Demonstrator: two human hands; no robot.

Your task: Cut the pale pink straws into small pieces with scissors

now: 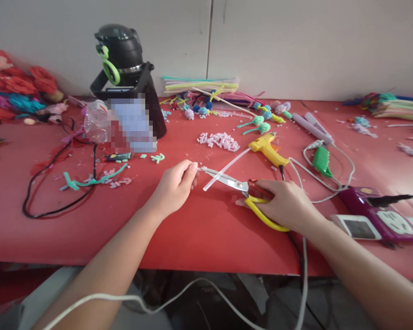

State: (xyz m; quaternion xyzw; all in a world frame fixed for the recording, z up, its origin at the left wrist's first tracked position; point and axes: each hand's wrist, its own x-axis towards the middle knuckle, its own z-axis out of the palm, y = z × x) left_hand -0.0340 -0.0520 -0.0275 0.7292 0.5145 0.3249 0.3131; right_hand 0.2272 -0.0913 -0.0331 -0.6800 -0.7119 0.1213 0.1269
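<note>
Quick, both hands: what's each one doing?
Left hand: closed, pinching something small at the scissors' tips.
Right hand: closed on the scissors' handles.

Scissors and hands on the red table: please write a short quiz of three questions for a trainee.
1. True or false: the right hand holds the scissors by the yellow handles.
2. What does the left hand pinch? A) glue gun B) small piece at the blade tips C) black cable
3. Fill in: the glue gun is coloured ____.

Key: 1 true. 2 B. 3 yellow.
</note>
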